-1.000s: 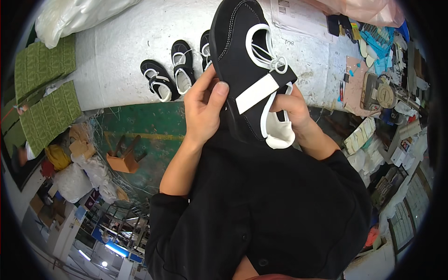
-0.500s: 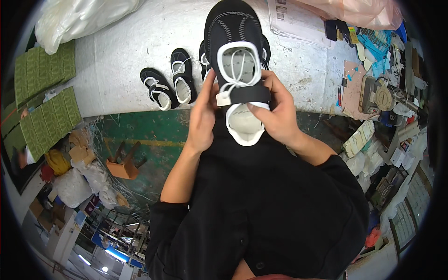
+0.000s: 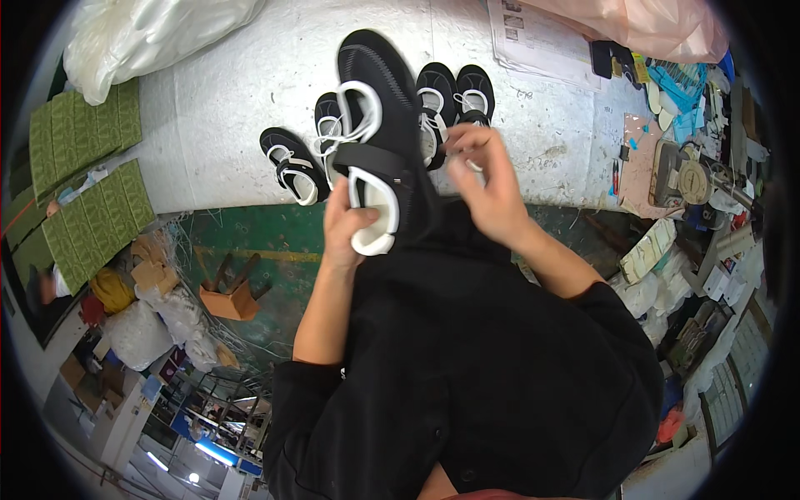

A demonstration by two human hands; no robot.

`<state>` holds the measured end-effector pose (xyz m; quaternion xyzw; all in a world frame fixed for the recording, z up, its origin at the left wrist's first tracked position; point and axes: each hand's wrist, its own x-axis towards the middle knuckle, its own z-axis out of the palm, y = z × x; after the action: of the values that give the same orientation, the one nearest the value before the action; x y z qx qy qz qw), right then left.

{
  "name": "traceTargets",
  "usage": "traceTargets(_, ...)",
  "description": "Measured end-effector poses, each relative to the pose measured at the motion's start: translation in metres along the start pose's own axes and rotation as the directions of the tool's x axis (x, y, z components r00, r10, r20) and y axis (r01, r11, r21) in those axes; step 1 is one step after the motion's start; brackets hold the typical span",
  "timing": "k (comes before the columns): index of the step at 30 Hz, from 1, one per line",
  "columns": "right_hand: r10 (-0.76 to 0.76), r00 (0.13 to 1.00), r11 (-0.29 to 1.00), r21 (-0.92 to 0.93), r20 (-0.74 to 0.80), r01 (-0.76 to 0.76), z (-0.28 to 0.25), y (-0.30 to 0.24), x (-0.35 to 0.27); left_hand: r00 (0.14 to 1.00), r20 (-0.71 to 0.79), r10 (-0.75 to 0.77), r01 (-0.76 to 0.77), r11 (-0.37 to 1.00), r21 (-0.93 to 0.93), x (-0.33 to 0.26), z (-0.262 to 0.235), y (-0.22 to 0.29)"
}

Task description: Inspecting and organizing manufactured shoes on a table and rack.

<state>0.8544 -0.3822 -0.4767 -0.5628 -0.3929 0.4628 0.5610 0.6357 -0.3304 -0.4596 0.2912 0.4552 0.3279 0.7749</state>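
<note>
Left hand (image 3: 340, 229): gripping a black slip-on shoe (image 3: 402, 137) at the heel end, thumb inside the opening, the other fingers against the outer side and largely hidden, so that the collar is pinched between them. Right hand (image 3: 493, 190): clear of the shoe on its right side, fingers loosely bent and parted, tips blurred, nothing seen in them. Handling, in this inspector's judgement: the one-handed hold loads the soft collar, so the sole should be supported from beneath, thumb pressure kept light, and the fingers kept clean against the pale binding, which would likely mark readily; turning is best done slowly, with the laces kept from snagging. Position: the shoe is raised before the near edge of the desk (image 3: 225, 87), toe pointing away and leaning left. Appearance: matt black upper with contrast stitching at the toe, thick white binding around both openings, thin white laces (image 3: 357, 132) lying loose over the instep, a broad black strap (image 3: 371, 158) across it, pale lining within, dark sole; the underside is not visible. Beyond, similar shoes stand on the desk: a leftmost shoe (image 3: 283, 143), one partly hidden behind the held piece, and a pair (image 3: 473, 79) behind the right hand. Farthest off: paper sheets (image 3: 529, 46) and a white plastic bag (image 3: 150, 37).
</note>
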Motion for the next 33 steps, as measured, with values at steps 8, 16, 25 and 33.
traceTargets(8,0.436,0.878,0.659,-0.596,-0.195,-0.46,-0.093,0.191,0.011,0.887,-0.437,0.148,-0.18,0.983,-0.033,0.042,-0.227,0.016)
traceTargets(16,0.571,0.731,0.817,0.178,-0.373,-0.548,-0.101,0.179,0.004,0.766,-0.641,0.051,-0.029,0.999,0.045,0.095,-0.422,0.024)
traceTargets(25,0.565,0.773,0.802,0.414,-0.289,-0.431,-0.076,0.025,-0.004,0.745,-0.668,-0.003,0.168,0.968,0.184,0.133,-0.428,-0.005)
traceTargets(33,0.62,0.777,0.624,0.67,-0.11,-0.403,-0.076,0.001,-0.014,0.674,-0.733,0.093,0.166,0.947,0.274,0.118,-0.391,-0.015)
